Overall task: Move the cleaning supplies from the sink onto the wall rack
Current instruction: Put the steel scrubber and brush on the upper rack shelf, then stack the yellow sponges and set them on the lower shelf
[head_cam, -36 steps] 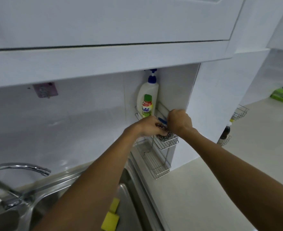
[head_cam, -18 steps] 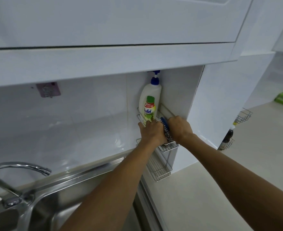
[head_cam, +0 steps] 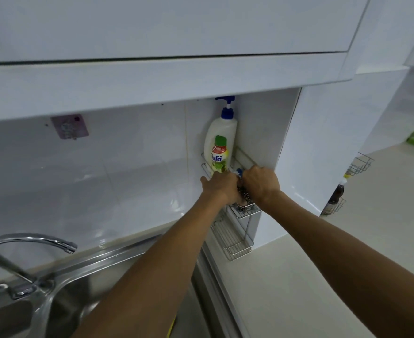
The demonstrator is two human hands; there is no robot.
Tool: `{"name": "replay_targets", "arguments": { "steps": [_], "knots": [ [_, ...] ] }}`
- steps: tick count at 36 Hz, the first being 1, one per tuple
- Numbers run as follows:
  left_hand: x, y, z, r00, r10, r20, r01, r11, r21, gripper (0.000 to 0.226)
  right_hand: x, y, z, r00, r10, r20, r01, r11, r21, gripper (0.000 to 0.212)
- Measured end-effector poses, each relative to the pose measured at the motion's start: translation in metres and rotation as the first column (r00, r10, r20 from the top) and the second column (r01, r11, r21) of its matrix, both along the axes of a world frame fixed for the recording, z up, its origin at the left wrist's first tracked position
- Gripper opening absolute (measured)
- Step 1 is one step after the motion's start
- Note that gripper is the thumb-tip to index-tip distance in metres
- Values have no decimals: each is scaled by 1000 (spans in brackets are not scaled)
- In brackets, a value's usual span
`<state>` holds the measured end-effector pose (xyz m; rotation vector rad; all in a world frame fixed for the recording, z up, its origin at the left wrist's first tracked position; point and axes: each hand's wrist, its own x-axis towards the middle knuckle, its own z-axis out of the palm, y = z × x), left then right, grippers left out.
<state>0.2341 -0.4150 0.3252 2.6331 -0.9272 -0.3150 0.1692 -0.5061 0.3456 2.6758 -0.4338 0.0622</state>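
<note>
A wire wall rack [head_cam: 240, 242] hangs in the corner right of the sink [head_cam: 54, 301]. Its top tier carries a white pump bottle [head_cam: 223, 130] and a small green-capped bottle [head_cam: 219, 154]. Both my hands are at the middle basket. My left hand [head_cam: 221, 185] curls down over a steel wool scourer [head_cam: 243, 191] that lies in that basket. My right hand [head_cam: 262, 184] is closed around a blue-handled brush [head_cam: 239, 171], of which only the tip shows. The lowest tier is bare. A sliver of yellow sponge [head_cam: 170, 328] shows under my left forearm.
A chrome faucet [head_cam: 25, 242] arches over the sink at the left. A white wall cabinet [head_cam: 176, 32] overhangs close above. A pink hook [head_cam: 70, 126] sticks to the tiles. The pale counter [head_cam: 298, 289] runs right, past a second rack with a dark bottle [head_cam: 335, 198].
Both hands stayed together at the rack's middle basket, pressing slightly deeper in. My view tilted up, so the yellow sponges in the sink slid almost out of sight.
</note>
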Motion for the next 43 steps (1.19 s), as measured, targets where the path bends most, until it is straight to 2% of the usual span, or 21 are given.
{"name": "replay_targets", "arguments": {
  "steps": [5, 9, 12, 15, 20, 25, 28, 32, 36, 37, 39, 43],
  "knots": [
    [-7, -4, -4, 998, 1, 70, -2, 1000, 20, 56, -5, -2, 2, 999, 32, -23, -32, 999, -7, 24],
    [-8, 1, -5, 998, -41, 53, 43, 999, -26, 57, -11, -3, 3, 1000, 18, 10, -19, 998, 59, 25],
    [-7, 13, -6, 996, -91, -11, 89, 989, -114, 61, -14, -2, 3, 994, 15, 112, -32, 987, 155, 29],
    [-10, 33, -3, 995, -98, 0, 96, 985, -144, 72, -16, 8, 5, 974, 22, 226, -77, 969, 237, 27],
    [-18, 90, 4, 999, -4, 39, 7, 995, -98, 79, -16, 47, 3, 922, 75, 379, -223, 904, 365, 25],
    [-27, 175, -13, 992, 128, 12, -126, 990, -69, 80, -16, 110, -14, 901, 149, 407, -329, 846, 420, 29],
    [-37, 230, -39, 977, 214, -12, -214, 976, -28, 80, -15, 150, -42, 915, 181, 361, -357, 780, 514, 28],
    [-56, 298, -91, 945, 311, -101, -313, 950, -7, 80, -21, 202, -95, 948, 224, 227, -319, 705, 633, 28],
    [-83, 352, -161, 901, 383, -206, -378, 924, 67, 82, -36, 246, -163, 948, 292, 125, -305, 732, 609, 38],
    [-91, 364, -180, 888, 408, -211, -396, 913, 99, 82, -42, 256, -180, 949, 303, 83, -287, 729, 622, 42],
    [-107, 384, -214, 868, 442, -225, -416, 896, 156, 79, -52, 270, -217, 955, 297, 11, -223, 692, 687, 35],
    [-135, 414, -278, 787, 503, -356, -456, 864, 214, 81, -70, 290, -287, 953, 279, -117, -93, 637, 765, 30]
  ]
}}
